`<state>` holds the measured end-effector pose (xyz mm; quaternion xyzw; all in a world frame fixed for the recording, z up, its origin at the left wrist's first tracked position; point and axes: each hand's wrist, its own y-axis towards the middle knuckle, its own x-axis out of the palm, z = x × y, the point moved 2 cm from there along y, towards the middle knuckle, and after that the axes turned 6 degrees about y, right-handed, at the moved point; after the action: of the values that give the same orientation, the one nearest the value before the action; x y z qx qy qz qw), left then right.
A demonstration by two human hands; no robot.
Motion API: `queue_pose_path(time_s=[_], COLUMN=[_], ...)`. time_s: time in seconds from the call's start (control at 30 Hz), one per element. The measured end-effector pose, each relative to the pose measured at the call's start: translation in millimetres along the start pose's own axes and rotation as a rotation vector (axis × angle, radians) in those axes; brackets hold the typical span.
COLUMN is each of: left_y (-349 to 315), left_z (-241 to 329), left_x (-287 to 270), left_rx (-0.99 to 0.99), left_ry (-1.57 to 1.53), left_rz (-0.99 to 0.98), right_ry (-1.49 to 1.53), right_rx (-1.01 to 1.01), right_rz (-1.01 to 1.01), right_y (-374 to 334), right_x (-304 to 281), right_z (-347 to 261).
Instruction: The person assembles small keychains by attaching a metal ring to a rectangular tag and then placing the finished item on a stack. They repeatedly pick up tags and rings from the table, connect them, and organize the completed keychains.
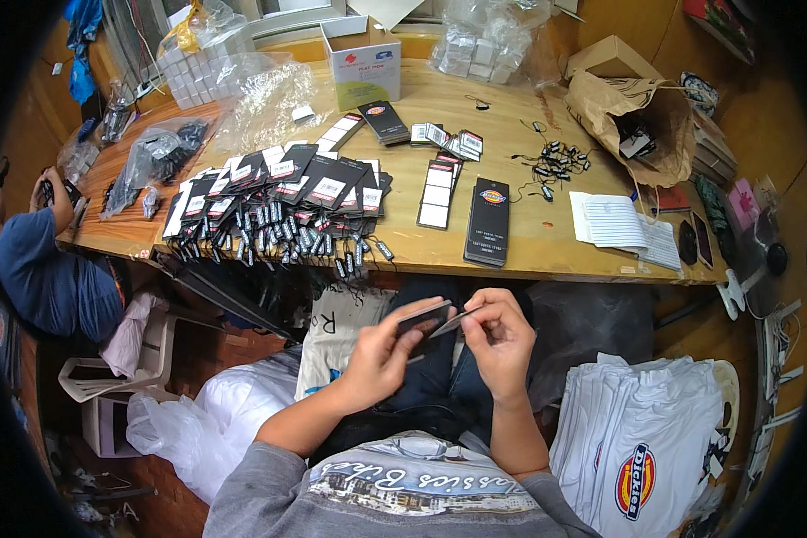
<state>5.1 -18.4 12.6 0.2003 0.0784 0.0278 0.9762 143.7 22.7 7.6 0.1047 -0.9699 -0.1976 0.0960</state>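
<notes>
Above my lap, my left hand [374, 366] is closed round a small stack of dark hang tags [423, 316]. Opposite it, my right hand [500, 348] pinches a single thin hang tag [454, 323] by its edge, right beside that stack. On the table ahead lies a neat stack of black hang tags [487, 224]. Left of it are white-labelled tags [435, 199]. A big heap of black tags with white barcode stickers [327, 186] spreads further left, its looped strings [305, 240] hanging toward the front edge.
Loose black string loops [556, 163], small barcode cards [462, 142] and a cardboard box [365, 67] sit on the table [394, 255]. A brown paper bag [663, 170], notebook [610, 222] and phone [701, 240] are at right. White shirts [592, 439] are stacked below; another person [58, 269] sits left.
</notes>
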Motion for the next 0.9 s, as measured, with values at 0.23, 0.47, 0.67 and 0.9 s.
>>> queue_pose_path(time_s=[0.23, 0.47, 0.67, 0.9], left_y=[2, 3, 2, 9], left_z=[7, 16, 12, 17], left_x=[-8, -10, -6, -11], left_rx=[0.092, 0.172, 0.344, 0.128], left_ry=[0.255, 0.384, 0.452, 0.277], left_rz=[0.077, -0.023, -0.083, -0.201], right_ry=[-0.400, -0.334, -0.117, -0.111], right_rx=[-0.291, -0.255, -0.041, -0.115], right_rz=[-0.034, -0.062, -0.076, -0.138], right_y=[-1, -1, -3, 0], right_x=[9, 9, 10, 2], right_z=[-22, -22, -20, -9])
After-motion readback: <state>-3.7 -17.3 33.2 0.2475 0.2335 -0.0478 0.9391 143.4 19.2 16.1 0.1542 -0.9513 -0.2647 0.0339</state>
